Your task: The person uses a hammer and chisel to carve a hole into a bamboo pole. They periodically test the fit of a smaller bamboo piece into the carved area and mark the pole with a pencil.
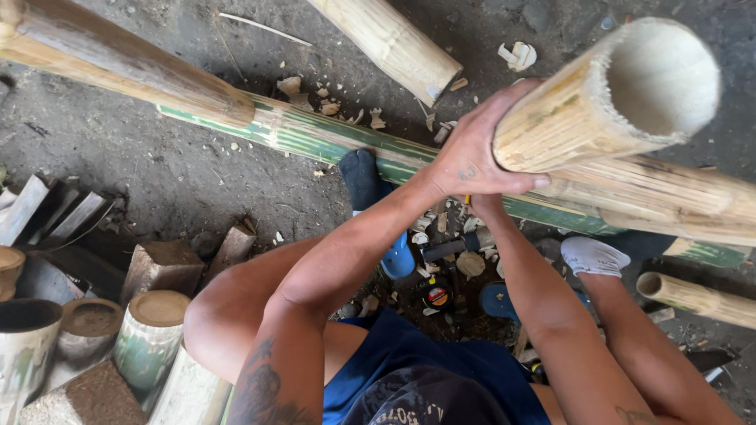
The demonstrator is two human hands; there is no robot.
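Left hand: grip closed over the near side of a hollow bamboo culm section, palm flat on the scraped yellow skin and thumb laid along its underside. The culm section tilts up toward the camera, its open cut end at upper right. Right hand: hidden beneath the left hand and the culm section, with only the forearm in view rising to that spot; whether its grip is open or shut cannot be told.

Surroundings, left to right. At lower left, short cut bamboo stumps stand on end beside split wooden offcuts. A long pole, part yellow and part green bamboo, lies across the dirt floor from upper left to right, passing under the held culm section. A second pale culm angles down from the top edge, its cut end near scattered shavings. Below the hands, a foot in a dark sock presses against the green pole; a small round tape measure lies among chips between the person's knees. At right, a foot in a white sock rests near the pole, and a thin bamboo tube lies at the far right.
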